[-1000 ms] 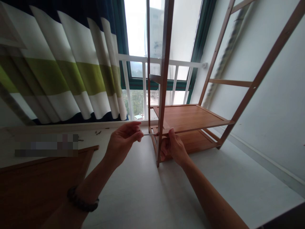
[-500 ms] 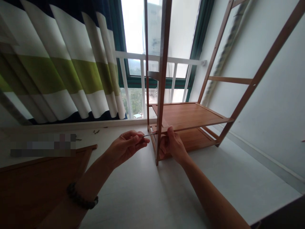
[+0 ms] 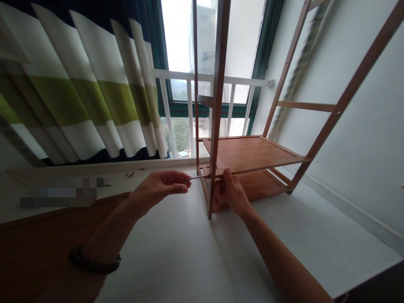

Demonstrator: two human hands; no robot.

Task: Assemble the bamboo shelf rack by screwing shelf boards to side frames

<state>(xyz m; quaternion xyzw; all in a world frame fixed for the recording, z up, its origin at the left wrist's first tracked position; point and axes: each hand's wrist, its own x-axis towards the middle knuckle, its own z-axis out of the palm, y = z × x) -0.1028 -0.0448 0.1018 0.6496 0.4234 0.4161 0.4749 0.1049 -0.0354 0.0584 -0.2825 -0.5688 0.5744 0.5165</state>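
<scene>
My left hand (image 3: 166, 184) pinches the bent end of a thin metal hex key (image 3: 198, 177) between thumb and fingers. The key lies nearly level, and its far tip meets the outer side of the front left post (image 3: 213, 147) of a brown wooden shelf rack. On the other side of that post, my right hand (image 3: 229, 191) is closed on the front edge of a shelf board (image 3: 259, 152), thumb on top and fingers curled beneath. Its fingers partly hide the lower shelf board (image 3: 261, 185). Whatever fastener the key's tip sits in is too small to make out.
A loose wooden panel (image 3: 63, 235) lies on the pale floor (image 3: 170, 252) at left, near a blurred-out item (image 3: 59, 192) and several small dark pieces (image 3: 129, 174). Behind are a striped curtain (image 3: 78, 97) and a white window railing (image 3: 176, 76). A wall (image 3: 372, 139) stands at right.
My left hand has shifted slightly left along the hex key and changed its finger position, so more of the key shows. The right hand keeps its hold on the shelf board.
</scene>
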